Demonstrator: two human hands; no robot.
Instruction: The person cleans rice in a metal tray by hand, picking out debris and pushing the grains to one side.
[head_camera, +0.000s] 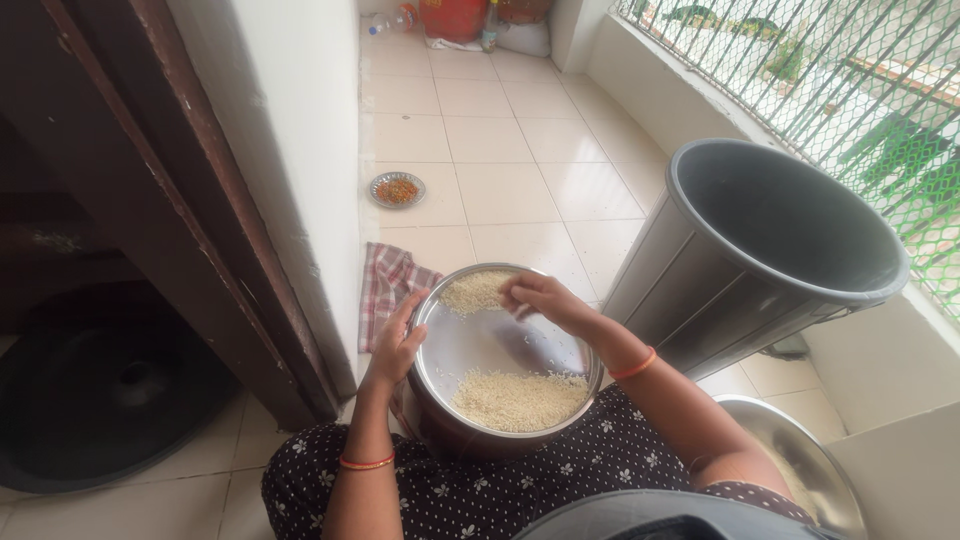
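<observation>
A steel plate (478, 345) rests tilted on the person's lap, over a dark dress with small white flowers (560, 470). White rice lies on the plate in two heaps: a larger heap (518, 398) at the near, lower edge and a smaller heap (476, 291) at the far edge. The left hand (397, 345) grips the plate's left rim, thumb over the edge and fingers curled underneath, holding it firmly. The right hand (540, 298) hovers over the far side of the plate, fingers bent downward and bunched close, their tips touching the bare metal just beside the smaller heap; whether any grains are pinched cannot be told. Each wrist wears an orange bangle. A checked cloth (388, 283) lies on the tiled floor (500, 150), just beyond the plate's left rim. Farther off on the tiles sits a small dish (397, 189) of reddish bits. A big grey bin (760, 250) stands to the right, near a mesh railing (880, 90). A second steel vessel (800, 460) sits by the right elbow.
</observation>
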